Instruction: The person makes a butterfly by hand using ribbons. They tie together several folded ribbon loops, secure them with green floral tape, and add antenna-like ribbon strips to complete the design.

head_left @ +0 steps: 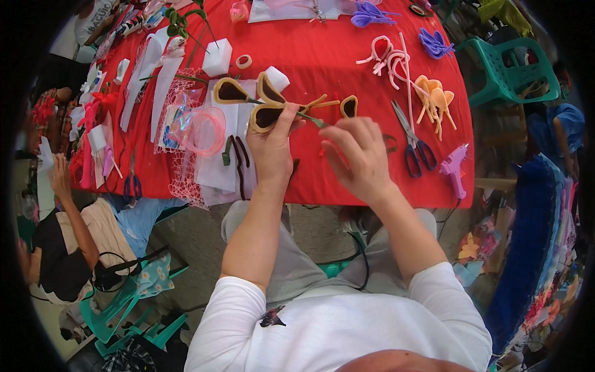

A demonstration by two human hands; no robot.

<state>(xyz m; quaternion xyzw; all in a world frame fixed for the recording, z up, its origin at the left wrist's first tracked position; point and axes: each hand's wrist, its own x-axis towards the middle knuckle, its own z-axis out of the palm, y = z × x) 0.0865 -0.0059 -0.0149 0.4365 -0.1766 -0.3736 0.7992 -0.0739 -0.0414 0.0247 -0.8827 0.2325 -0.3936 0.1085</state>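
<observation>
My left hand (274, 144) pinches several pipe-cleaner petals (267, 116), dark brown with tan edges, where their ends meet a green stem (312, 119). The tan ends stick out to the right. Beside the stem's right end is my right hand (355, 156), its fingers partly curled; whether they touch the stem cannot be told. Just above that hand, another brown and tan petal (348, 107) lies on the red cloth. Dark brown pipe cleaners (239, 162) and a short green piece (226, 151) rest on white sheets left of my left hand.
The red-covered table (307, 51) holds blue-handled scissors (413, 142), a pink glue gun (455, 169), peach petals (434, 95), pink pipe cleaners (395, 60), purple loops (372, 14), a white foam block (217, 57) and a tape roll (243, 61). A person's hand (59, 176) is at far left.
</observation>
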